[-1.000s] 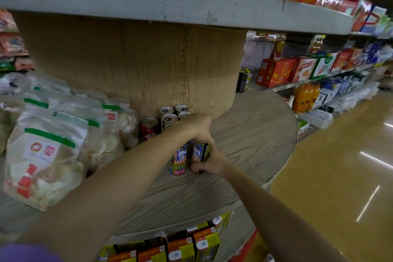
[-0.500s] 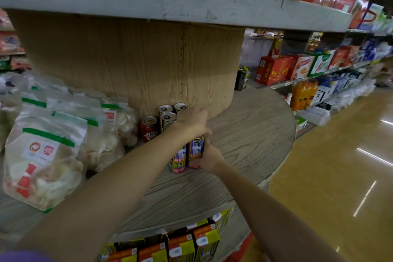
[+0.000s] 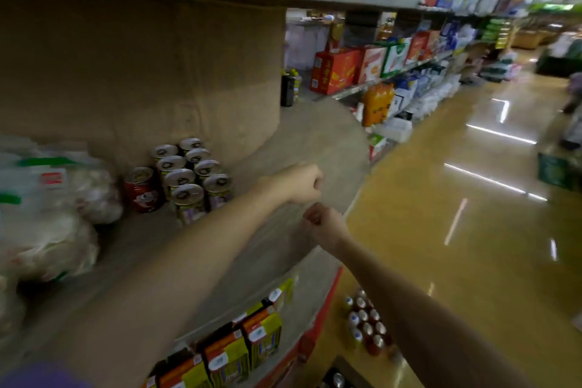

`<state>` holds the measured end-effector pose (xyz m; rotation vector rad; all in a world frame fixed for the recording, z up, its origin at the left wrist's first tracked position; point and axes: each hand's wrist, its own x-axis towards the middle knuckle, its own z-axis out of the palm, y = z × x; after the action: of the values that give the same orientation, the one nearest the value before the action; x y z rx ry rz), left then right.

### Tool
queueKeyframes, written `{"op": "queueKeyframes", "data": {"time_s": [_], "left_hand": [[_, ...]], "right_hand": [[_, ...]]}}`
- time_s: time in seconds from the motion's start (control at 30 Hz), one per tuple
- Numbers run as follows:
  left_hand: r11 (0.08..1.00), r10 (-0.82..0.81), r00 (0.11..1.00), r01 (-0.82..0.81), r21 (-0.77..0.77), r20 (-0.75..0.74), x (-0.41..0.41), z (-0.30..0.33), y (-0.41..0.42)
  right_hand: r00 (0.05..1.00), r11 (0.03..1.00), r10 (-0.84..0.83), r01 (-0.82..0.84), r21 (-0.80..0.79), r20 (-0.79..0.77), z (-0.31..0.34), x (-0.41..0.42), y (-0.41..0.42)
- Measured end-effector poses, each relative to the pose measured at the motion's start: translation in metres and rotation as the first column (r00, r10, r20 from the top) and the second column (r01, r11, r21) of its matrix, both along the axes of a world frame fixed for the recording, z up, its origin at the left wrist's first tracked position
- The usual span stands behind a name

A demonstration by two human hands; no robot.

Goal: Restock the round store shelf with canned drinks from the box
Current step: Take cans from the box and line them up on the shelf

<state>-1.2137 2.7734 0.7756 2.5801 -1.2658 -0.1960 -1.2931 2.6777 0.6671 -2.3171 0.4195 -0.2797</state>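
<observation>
Several canned drinks (image 3: 192,176) with silver tops stand in two rows on the round wooden shelf (image 3: 315,142), close to its central column. A red can (image 3: 143,190) stands just left of them. My left hand (image 3: 302,183) hovers over the shelf to the right of the cans, fingers loosely curled, holding nothing. My right hand (image 3: 324,224) is just below it near the shelf edge, also curled and empty. The frame is motion-blurred. Cans at the bottom edge (image 3: 335,379) sit in a dark opening, possibly the box.
Bagged white snacks (image 3: 47,217) fill the shelf's left side. Yellow-and-orange drink cartons (image 3: 239,343) line the tier below. Bottles (image 3: 368,324) stand on the floor by the base. A long aisle shelf (image 3: 393,72) with boxes runs at right along the shiny floor.
Both hands have let go of the cans and pulled back to the right, away from the group. The view has swung right and blurred.
</observation>
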Motion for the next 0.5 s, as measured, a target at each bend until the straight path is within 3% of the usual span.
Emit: {"op": "queueKeyframes", "data": {"time_s": [0.27, 0.4, 0.5], "left_hand": [[0.967, -0.186, 0.907, 0.238, 0.095, -0.378, -0.066, -0.089, -0.139], [0.952, -0.163, 0.873, 0.261, 0.157, -0.460, -0.100, -0.145, -0.189], [0.949, -0.109, 0.875, 0.232, 0.211, -0.472, -0.126, -0.192, -0.220]], "right_hand": [[0.932, 0.966, -0.180, 0.228, 0.122, -0.313, -0.050, -0.130, -0.123], [0.891, 0.955, -0.226, 0.283, 0.091, -0.395, -0.094, -0.182, -0.167], [0.864, 0.939, -0.211, 0.309, 0.152, -0.457, -0.124, -0.212, -0.198]]}}
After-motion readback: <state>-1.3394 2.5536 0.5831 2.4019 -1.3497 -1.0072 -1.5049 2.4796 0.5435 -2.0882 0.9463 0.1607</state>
